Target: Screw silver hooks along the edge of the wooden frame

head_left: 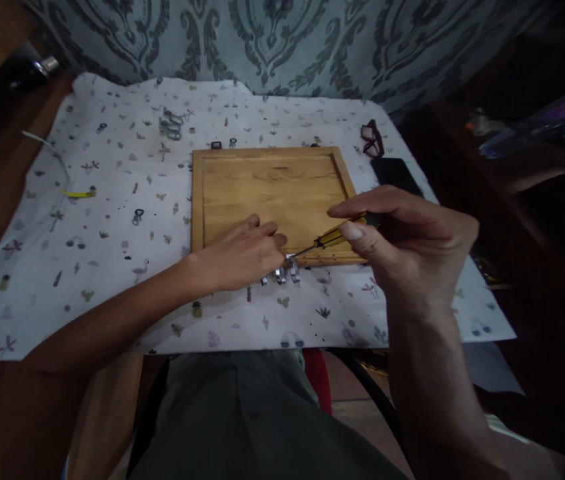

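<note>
A framed wooden panel (272,193) lies flat on the covered table. Along its near edge sit several small shiny metal hooks (293,269), partly past the edge. My right hand (412,240) pinches a screwdriver with a yellow and black handle (335,237) between thumb and fingers. Its shaft slants down to the left, and the tip is at the rightmost hook. My left hand (247,257) rests on the near part of the panel, its fingertips beside the hooks. Whether those fingers press a hook is hidden from this angle.
Grey metal hooks (171,125) lie at the back left. Left of the panel are a yellow tool (79,194) and a white cable (57,155). Glasses (372,139) and a black phone-like slab (396,175) lie to the right. A patterned curtain (272,47) hangs behind the table.
</note>
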`<state>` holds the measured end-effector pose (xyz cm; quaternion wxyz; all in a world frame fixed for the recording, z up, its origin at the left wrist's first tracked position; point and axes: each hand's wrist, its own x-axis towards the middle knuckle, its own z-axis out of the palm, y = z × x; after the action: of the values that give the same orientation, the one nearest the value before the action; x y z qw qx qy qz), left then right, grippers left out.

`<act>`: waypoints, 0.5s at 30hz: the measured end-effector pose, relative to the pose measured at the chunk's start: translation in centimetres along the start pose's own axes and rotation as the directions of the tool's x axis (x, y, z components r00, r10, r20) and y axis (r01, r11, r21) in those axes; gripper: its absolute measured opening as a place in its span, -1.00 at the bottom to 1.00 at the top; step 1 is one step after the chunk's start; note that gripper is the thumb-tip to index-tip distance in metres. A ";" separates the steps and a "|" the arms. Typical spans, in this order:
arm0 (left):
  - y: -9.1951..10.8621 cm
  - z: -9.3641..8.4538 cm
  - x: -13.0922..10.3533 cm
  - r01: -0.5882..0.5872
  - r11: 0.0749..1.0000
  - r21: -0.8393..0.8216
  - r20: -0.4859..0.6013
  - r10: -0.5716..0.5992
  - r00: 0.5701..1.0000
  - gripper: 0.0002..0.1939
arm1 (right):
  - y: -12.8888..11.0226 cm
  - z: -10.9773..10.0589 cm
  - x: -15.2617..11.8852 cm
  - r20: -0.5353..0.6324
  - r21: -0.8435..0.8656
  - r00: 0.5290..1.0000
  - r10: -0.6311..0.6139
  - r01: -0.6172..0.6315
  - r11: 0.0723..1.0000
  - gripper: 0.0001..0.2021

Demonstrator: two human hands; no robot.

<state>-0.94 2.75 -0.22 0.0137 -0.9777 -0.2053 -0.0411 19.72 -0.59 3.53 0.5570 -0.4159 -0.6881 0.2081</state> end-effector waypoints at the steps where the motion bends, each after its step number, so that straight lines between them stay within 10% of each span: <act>1: 0.0 0.0 0.0 0.003 1.000 0.001 0.006 -0.003 1.000 -0.85 | -0.2 0.0 -0.1 0.003 0.015 0.999 0.044 -0.044 0.999 -0.94; 15: 0.3 -0.8 0.2 0.029 1.000 -0.008 0.058 -0.028 0.998 -0.83 | -0.5 -0.2 -0.4 0.125 0.208 0.981 0.146 -0.170 0.963 -0.79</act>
<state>-0.74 2.52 0.61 0.0029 -0.9756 -0.2193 -0.0137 19.74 -1.20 3.70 0.5427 -0.3941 -0.6550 0.3480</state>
